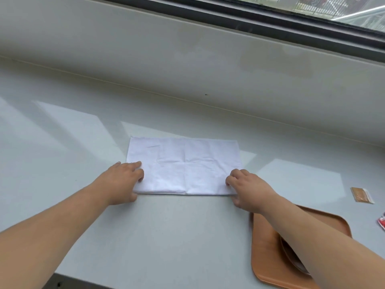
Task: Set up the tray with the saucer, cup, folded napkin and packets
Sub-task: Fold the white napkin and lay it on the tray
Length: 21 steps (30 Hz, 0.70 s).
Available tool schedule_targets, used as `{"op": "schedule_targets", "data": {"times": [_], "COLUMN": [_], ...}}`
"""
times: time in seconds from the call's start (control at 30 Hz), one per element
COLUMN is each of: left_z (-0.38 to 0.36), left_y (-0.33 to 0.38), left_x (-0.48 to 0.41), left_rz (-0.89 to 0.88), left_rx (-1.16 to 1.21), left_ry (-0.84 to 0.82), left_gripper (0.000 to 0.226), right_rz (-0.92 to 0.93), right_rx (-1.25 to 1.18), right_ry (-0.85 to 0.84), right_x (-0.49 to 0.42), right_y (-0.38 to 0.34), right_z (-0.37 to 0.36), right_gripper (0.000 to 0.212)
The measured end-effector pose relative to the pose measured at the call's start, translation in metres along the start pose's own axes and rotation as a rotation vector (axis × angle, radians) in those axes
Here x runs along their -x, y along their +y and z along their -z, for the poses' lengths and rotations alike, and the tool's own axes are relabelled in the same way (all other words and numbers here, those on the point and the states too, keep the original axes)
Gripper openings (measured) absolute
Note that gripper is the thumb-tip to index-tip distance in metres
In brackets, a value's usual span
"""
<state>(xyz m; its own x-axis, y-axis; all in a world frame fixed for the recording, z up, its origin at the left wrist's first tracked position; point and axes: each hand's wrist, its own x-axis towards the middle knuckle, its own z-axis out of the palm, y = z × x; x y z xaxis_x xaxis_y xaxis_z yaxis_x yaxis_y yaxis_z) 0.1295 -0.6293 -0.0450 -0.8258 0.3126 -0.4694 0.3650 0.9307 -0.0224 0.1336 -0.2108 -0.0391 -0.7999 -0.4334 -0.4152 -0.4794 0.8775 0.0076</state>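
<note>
A white cloth napkin (184, 165) lies flat on the pale counter, folded into a wide rectangle with its doubled edge nearest me. My left hand (121, 181) pinches the near left corner of the napkin. My right hand (248, 189) pinches the near right corner. A tan tray (264, 253) sits at the lower right under my right forearm. On it lies a brown saucer (288, 252), mostly hidden by the arm. A brown packet (361, 195) and a red packet (381, 225) lie on the counter right of the tray. No cup is in view.
The counter (62, 142) ends at a low grey wall (187, 69) under a dark-framed window (270, 19). The counter's front edge runs along the lower left.
</note>
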Motion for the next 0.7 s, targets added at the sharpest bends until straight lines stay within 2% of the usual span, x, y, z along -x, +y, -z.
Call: {"op": "schedule_targets", "data": {"times": [0.13,0.23,0.3,0.43,0.6,0.7], "left_z": [-0.01,-0.01,-0.007,0.0,0.01,0.016], "left_y": [0.005,0.004,0.001,-0.009,-0.028,-0.039], "left_x": [0.001,0.004,0.004,-0.005,-0.025,-0.039], "left_rz": [0.026,0.054,0.115,0.246,0.338,0.392], "left_rx": [-0.08,0.078,0.235,0.462,0.611,0.816], "left_ry": [0.039,0.141,0.149,0.175,0.158,0.139], "left_gripper": [0.025,0.012,0.006,0.007,0.009,0.011], "right_rz": [-0.046,-0.104,-0.167,-0.314,-0.435,-0.508], "right_rx": [0.073,-0.036,-0.165,-0.386,-0.539,-0.624], "right_ry": [0.034,0.066,0.102,0.131,0.169,0.198], "right_x": [0.002,0.0,-0.003,-0.014,-0.035,-0.047], "right_y": [-0.002,0.0,0.003,0.012,0.031,0.041], "right_z": [-0.003,-0.001,0.003,0.011,0.022,0.025], "right_gripper": [0.024,0.017,0.009,0.007,0.007,0.009]}}
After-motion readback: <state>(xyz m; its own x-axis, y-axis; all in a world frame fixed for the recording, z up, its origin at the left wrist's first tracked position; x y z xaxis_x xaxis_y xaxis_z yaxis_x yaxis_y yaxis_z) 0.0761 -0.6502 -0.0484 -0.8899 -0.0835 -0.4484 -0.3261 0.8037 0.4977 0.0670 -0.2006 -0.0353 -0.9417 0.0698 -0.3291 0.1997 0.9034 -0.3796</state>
